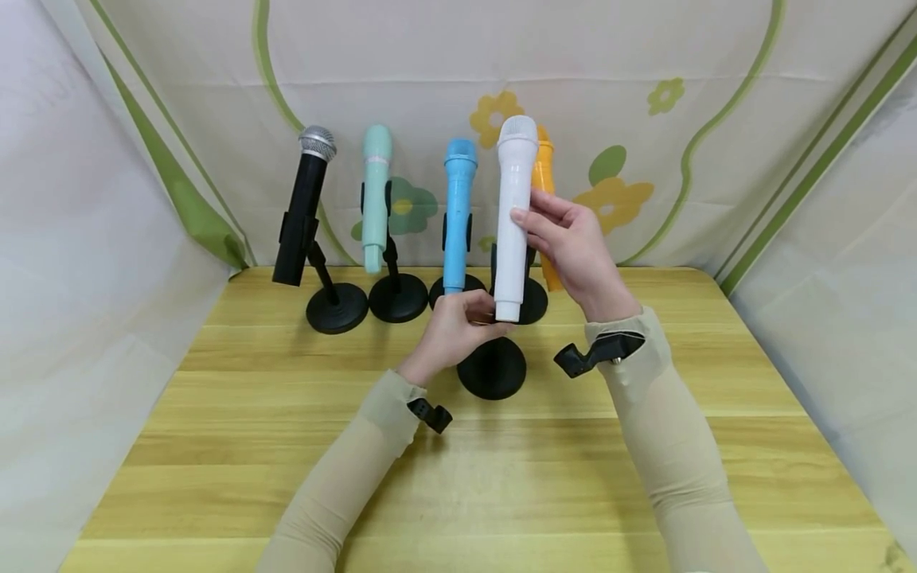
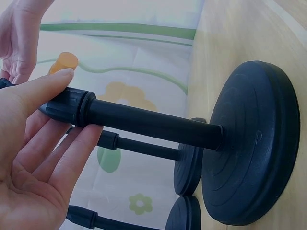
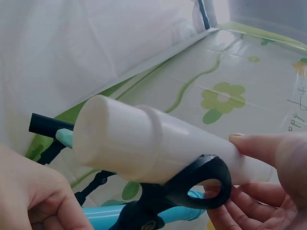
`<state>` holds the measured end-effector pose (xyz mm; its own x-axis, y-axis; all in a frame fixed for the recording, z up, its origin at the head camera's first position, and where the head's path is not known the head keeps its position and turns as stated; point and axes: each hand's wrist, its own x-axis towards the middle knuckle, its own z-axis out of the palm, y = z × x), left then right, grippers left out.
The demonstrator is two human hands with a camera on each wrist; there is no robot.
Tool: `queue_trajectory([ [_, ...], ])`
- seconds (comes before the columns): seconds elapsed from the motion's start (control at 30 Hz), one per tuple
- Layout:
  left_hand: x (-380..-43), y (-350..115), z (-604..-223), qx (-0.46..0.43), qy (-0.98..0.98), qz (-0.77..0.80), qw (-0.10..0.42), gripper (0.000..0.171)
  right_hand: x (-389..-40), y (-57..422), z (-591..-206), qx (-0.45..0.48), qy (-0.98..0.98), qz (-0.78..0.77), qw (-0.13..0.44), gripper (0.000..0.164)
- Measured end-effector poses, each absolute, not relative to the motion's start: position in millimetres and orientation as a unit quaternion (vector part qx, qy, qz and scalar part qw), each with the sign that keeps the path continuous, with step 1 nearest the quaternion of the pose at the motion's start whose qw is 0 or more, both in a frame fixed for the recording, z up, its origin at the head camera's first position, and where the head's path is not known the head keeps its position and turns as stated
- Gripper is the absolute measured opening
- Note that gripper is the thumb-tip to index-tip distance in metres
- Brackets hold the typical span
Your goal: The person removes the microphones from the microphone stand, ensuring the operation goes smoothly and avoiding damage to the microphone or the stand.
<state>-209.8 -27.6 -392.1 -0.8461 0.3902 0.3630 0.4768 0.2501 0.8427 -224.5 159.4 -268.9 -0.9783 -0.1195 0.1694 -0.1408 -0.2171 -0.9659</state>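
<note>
My right hand grips a white microphone between thumb and fingers, its mesh head up. In the right wrist view the lower body of the microphone lies in a black stand clip. My left hand holds that microphone stand by the collar of its pole, thumb on one side and fingers on the other, as the left wrist view shows. The round base stands on the table, in front of the other stands. From the head, the microphone and my hands hide most of the pole and clip.
A row of microphones on black stands lines the table's back: black with a silver head, mint green, blue and orange, partly hidden behind the white one. A flowered curtain hangs behind.
</note>
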Motion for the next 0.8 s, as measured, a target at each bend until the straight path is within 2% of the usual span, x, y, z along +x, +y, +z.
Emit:
queue_trajectory([
  [0.8,-211,-29,-392,-0.277,-0.786,-0.552,0.034,0.022,-216,165,-285,0.093,-0.625,0.773,-0.057,0.067],
])
